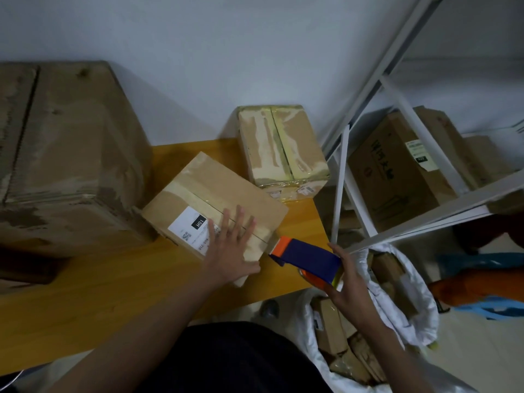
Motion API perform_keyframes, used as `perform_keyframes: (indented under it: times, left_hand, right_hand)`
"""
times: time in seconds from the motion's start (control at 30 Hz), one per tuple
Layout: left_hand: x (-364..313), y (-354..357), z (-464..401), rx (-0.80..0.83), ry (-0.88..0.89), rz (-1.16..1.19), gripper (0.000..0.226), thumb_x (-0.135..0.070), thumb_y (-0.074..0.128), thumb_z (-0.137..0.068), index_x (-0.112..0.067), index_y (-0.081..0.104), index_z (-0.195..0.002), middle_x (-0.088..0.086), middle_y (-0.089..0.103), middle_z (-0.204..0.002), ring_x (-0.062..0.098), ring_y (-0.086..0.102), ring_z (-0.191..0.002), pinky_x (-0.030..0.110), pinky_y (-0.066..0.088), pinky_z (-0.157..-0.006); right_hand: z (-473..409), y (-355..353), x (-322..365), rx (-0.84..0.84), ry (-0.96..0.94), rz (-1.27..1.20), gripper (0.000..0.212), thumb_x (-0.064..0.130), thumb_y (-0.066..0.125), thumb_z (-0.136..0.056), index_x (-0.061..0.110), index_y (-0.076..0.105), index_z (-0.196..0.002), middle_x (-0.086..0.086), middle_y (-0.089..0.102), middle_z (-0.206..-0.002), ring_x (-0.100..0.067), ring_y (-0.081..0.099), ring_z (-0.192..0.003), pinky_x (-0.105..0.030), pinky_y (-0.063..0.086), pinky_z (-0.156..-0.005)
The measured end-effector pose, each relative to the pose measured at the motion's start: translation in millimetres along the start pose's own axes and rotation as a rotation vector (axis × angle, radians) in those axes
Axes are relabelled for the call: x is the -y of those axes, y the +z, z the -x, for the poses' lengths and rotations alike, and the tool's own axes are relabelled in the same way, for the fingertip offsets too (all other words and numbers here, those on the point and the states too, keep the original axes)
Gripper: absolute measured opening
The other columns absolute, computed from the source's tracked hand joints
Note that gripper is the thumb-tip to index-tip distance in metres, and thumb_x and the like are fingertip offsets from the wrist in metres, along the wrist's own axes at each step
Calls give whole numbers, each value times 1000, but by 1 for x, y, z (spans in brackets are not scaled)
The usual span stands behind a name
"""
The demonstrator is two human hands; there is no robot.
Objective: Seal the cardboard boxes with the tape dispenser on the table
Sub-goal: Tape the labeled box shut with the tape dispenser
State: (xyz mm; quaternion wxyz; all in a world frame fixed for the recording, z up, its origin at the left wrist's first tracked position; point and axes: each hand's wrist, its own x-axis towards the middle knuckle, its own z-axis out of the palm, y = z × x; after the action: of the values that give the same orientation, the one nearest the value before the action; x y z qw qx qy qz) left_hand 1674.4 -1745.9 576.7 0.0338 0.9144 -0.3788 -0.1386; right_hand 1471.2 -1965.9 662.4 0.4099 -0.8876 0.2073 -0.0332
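Observation:
A small cardboard box (pixel 226 191) with a white label lies on the wooden table (pixel 113 279), tape along its centre seam. My left hand (pixel 231 245) lies flat on the box's near end, fingers straight and spread. My right hand (pixel 344 282) grips a blue and orange tape dispenser (pixel 306 255). The dispenser's orange tip sits at the box's near right corner. Behind it stands a second, heavily taped box (pixel 283 146) at the table's far edge.
A large worn carton (pixel 65 154) fills the table's left side. A white metal shelf (pixel 397 165) with cartons stands at the right. A white sack (pixel 397 313) of parcels sits on the floor beside the table.

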Motion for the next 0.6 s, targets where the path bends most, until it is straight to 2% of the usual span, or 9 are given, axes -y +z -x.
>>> perform_keyframes:
  times: [0.07,0.13,0.2,0.3,0.43,0.6]
  left_hand:
    - [-4,2,1,-15,31,13,114,-80,37,-73,-26,-18,-157,8,-35,-161,36,-33,-147,70,-8,-115]
    - [-6,5,2,-44,49,24,109,-76,36,-76,-24,-12,-159,7,-29,-164,34,-28,-149,69,-3,-116]
    - [-5,7,2,-50,49,14,106,-76,34,-77,-24,-10,-160,7,-26,-164,34,-25,-150,69,-2,-117]
    - [-3,9,2,-52,51,-4,106,-78,32,-78,-24,-8,-160,8,-24,-165,36,-21,-151,68,-3,-117]
    - [-2,9,1,-21,49,-20,108,-81,29,-76,-24,-8,-160,7,-25,-165,36,-22,-151,69,-4,-117]
    - [-1,9,0,-15,49,5,108,-79,32,-77,-24,-10,-160,6,-26,-165,34,-23,-151,68,-6,-117]
  right_hand:
    - [-3,-2,-2,30,-100,86,84,32,76,-89,44,24,-154,20,46,-134,7,51,-114,-14,51,-83]
    - [-8,-2,-3,83,-199,235,96,8,73,-90,48,17,-156,4,46,-120,-10,53,-98,-29,53,-72]
    - [-15,-1,-1,139,-239,344,98,1,67,-88,52,16,-155,0,39,-109,-18,47,-84,-36,51,-63]
    - [-24,0,1,180,-264,365,87,6,66,-91,56,26,-150,2,34,-104,-17,43,-79,-37,51,-65]
    - [-33,3,3,176,-263,309,71,21,72,-93,60,36,-141,3,37,-108,-16,51,-89,-38,55,-74]
    - [-22,-16,8,127,-249,150,56,42,62,-92,67,36,-136,12,41,-118,2,49,-108,-11,45,-84]
